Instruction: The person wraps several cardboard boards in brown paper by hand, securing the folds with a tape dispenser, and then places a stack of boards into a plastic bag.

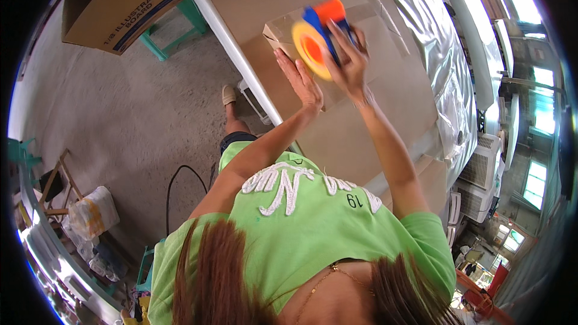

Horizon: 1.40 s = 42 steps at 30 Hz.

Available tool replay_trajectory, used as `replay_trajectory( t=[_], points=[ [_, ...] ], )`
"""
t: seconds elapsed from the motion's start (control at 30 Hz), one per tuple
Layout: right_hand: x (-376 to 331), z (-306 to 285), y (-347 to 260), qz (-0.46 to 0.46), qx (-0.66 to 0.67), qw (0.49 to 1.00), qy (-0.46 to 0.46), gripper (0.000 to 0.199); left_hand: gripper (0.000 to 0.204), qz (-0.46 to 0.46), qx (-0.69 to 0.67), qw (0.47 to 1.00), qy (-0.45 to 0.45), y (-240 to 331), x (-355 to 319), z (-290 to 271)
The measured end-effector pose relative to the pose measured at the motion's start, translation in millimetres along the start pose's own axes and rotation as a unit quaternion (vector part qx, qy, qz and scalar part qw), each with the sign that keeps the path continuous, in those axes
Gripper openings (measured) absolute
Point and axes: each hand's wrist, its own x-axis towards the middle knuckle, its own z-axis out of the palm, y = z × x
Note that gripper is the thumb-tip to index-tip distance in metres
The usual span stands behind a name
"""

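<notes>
Currently the right hand (349,63) is wrapped around a tape dispenser (322,30) with a blue frame, orange handle and a yellow roll, gripping it firmly and pressing it down on a flat cardboard box (349,42). Left hand (298,78) lies open and flat, fingers together, palm down on the cardboard just beside the dispenser on its near side, steadying the box. Box sits directly under both hands on a brown work table (361,138); a clear strip, seemingly tape, runs across the top beyond the right hand, so I judge part of the sealing done, with the run nearest the hands in progress. How much seam is left I cannot tell, the dispenser hides it. Further out past the right hand, crinkled silver sheeting (433,42) drapes the table edge. Off beyond the left hand, a large cardboard carton (120,3) rests on a green stool (177,24) on the concrete floor (120,114)
</notes>
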Motion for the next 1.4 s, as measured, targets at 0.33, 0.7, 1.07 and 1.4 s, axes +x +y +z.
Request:
replay_trajectory(
  t=[0.33, 0.7, 1.07, 1.4],
  points=[
    [-5, 6, -12, 0.032, -0.013, 0.999, 0.042, 0.048, 0.065, 0.033, 0.011, 0.999, -0.004, -10, 1, 5],
    [20, 39, 9, 0.007, -0.009, 0.998, 0.058, 0.049, 0.071, 0.022, -0.024, 0.999, -0.024, -6, 3, -2],
    [-148, -89, -56, 0.310, -0.074, 0.911, 0.261, 0.046, 0.069, 0.419, 0.423, 0.686, -0.419, 8, -13, -51],
    [-241, -95, -5, 0.432, 0.138, 0.543, 0.707, 0.048, 0.057, 0.549, 0.471, 0.508, -0.467, 12, -21, -43]
  ],
)
